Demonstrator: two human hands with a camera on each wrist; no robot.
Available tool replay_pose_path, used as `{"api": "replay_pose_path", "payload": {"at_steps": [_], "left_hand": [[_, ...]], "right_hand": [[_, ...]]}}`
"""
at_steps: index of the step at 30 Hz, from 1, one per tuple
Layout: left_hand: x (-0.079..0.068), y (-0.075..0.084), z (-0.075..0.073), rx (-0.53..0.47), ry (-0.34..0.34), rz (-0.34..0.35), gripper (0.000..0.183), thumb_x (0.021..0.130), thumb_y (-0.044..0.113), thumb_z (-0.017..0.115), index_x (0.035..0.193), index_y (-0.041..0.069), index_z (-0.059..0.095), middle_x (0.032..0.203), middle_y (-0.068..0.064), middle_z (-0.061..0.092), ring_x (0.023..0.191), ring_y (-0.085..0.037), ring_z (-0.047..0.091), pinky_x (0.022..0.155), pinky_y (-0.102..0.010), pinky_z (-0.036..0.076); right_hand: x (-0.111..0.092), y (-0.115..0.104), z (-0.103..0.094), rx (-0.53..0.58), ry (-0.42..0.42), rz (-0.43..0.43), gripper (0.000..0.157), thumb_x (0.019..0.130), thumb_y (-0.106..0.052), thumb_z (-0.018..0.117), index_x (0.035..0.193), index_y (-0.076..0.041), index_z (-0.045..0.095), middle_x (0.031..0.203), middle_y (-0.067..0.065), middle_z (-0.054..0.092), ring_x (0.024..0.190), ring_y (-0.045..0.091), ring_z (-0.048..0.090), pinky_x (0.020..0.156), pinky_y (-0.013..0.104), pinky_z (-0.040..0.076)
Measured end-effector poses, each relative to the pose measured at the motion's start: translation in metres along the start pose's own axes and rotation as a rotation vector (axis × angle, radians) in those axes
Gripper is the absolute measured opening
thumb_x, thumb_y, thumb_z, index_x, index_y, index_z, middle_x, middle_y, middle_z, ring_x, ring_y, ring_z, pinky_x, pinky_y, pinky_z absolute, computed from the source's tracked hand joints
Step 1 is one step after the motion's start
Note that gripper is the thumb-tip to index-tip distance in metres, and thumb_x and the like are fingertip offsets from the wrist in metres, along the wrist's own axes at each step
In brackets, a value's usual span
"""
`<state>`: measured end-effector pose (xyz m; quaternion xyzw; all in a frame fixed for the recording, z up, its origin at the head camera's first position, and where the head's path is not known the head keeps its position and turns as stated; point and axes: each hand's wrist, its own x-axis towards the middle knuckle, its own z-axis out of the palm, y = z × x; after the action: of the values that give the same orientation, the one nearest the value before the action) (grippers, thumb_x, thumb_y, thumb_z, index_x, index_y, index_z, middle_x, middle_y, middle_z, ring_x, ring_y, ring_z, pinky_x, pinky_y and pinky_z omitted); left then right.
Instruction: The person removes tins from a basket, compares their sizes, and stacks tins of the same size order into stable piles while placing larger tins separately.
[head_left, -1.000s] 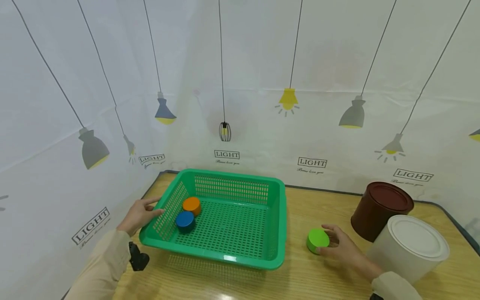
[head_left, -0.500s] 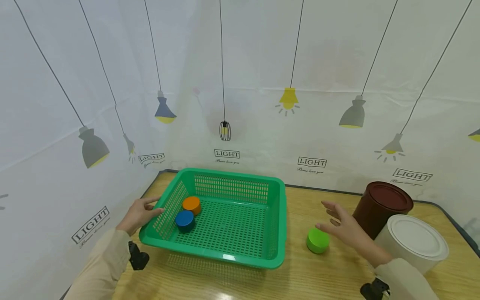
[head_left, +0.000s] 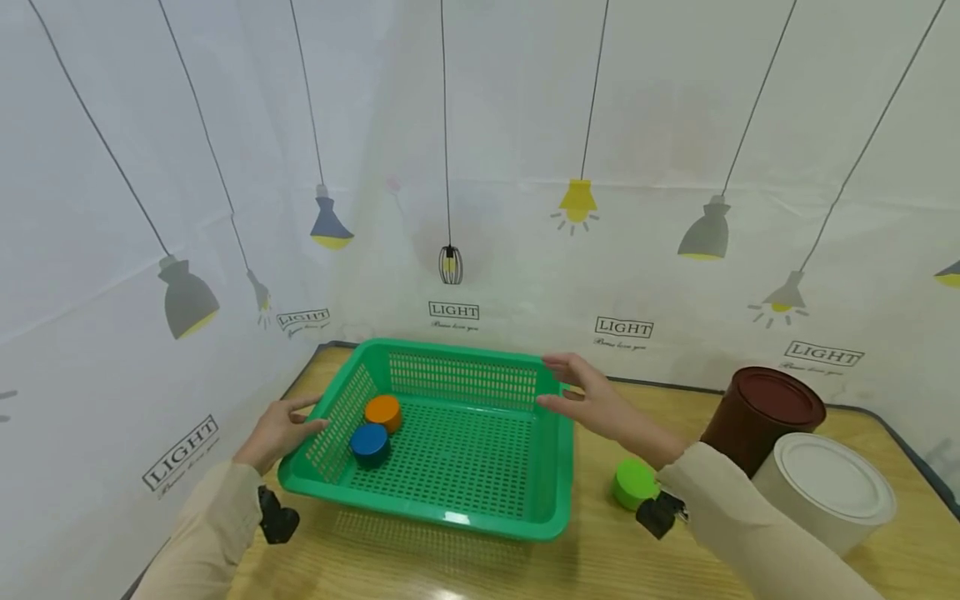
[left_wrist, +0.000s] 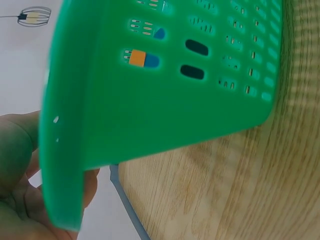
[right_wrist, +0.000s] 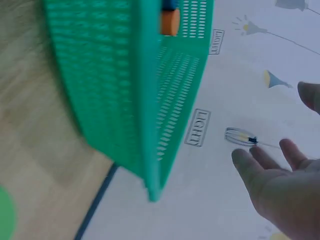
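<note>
A green plastic basket (head_left: 420, 509) with slotted walls stands on the wooden table. Its left rim is held by my left hand (head_left: 275, 432), thumb above and fingers curled beneath the edge in the left wrist view. Near the basket's right rim hovers my right hand (head_left: 596, 404), fingers spread and nothing in them; the right wrist view shows a gap between that hand and the rim. Inside the basket at the left, a blue round block (head_left: 370, 443) and an orange round block (head_left: 383, 412) sit side by side. A lime-green round block (head_left: 632, 483) lies on the table below my right forearm, partly covered by the wrist camera.
At the right stand a dark brown lidded can (head_left: 765, 417) and a white lidded can (head_left: 828, 487), close together. A white sheet (head_left: 510, 250) printed with lamps hangs behind and to the left of the table (head_left: 600, 550).
My right hand has let go of the lime-green block, lifted, and moved left to the basket's right rim. The block stays in place. My left hand and the basket have not moved.
</note>
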<state>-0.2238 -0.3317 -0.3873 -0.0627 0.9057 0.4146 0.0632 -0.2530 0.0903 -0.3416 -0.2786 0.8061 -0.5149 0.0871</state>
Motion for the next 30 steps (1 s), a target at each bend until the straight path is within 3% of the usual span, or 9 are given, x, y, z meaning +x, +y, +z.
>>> {"api": "replay_pose_path", "payload": {"at_steps": [5, 10, 15, 24, 30], "left_hand": [[-0.002, 0.0, -0.001, -0.008, 0.007, 0.015, 0.057, 0.088, 0.018, 0.057, 0.136, -0.001, 0.032, 0.121, -0.035, 0.041, 0.098, -0.04, 0.052, 0.067, -0.038, 0.051], [-0.003, -0.001, 0.0, -0.016, 0.003, 0.012, 0.058, 0.088, 0.018, 0.057, 0.136, -0.001, 0.031, 0.121, -0.035, 0.041, 0.096, -0.038, 0.054, 0.068, -0.038, 0.051], [-0.001, -0.001, 0.002, -0.013, 0.011, 0.024, 0.058, 0.087, 0.017, 0.057, 0.136, 0.0, 0.031, 0.122, -0.035, 0.04, 0.1, -0.041, 0.05, 0.07, -0.04, 0.05], [-0.001, -0.002, -0.002, 0.006, 0.024, 0.014, 0.057, 0.087, 0.018, 0.057, 0.135, 0.0, 0.033, 0.122, -0.036, 0.039, 0.104, -0.043, 0.048, 0.073, -0.042, 0.049], [-0.001, -0.002, 0.001, -0.054, 0.019, 0.026, 0.057, 0.087, 0.014, 0.057, 0.136, -0.001, 0.032, 0.118, -0.035, 0.044, 0.088, -0.032, 0.058, 0.066, -0.038, 0.051]], "right_hand": [[0.033, -0.027, 0.011, 0.022, -0.058, -0.054, 0.053, 0.086, -0.022, 0.059, 0.132, -0.007, 0.035, 0.134, 0.011, 0.038, 0.123, 0.026, 0.035, 0.097, 0.042, 0.033], [0.056, -0.048, 0.024, 0.064, -0.049, -0.101, 0.048, 0.087, -0.017, 0.057, 0.13, -0.005, 0.038, 0.131, 0.012, 0.042, 0.119, 0.026, 0.04, 0.095, 0.039, 0.037], [0.081, -0.031, 0.051, 0.108, -0.03, -0.148, 0.044, 0.086, -0.013, 0.059, 0.125, -0.002, 0.044, 0.123, 0.015, 0.049, 0.112, 0.028, 0.048, 0.09, 0.035, 0.042], [0.107, -0.019, 0.101, 0.17, -0.158, -0.08, 0.046, 0.084, -0.02, 0.062, 0.126, -0.008, 0.046, 0.12, 0.008, 0.052, 0.112, 0.025, 0.047, 0.087, 0.03, 0.043], [0.118, -0.01, 0.123, 0.167, -0.211, -0.057, 0.047, 0.083, -0.014, 0.062, 0.127, -0.006, 0.046, 0.119, 0.012, 0.052, 0.109, 0.027, 0.049, 0.085, 0.028, 0.044]]}}
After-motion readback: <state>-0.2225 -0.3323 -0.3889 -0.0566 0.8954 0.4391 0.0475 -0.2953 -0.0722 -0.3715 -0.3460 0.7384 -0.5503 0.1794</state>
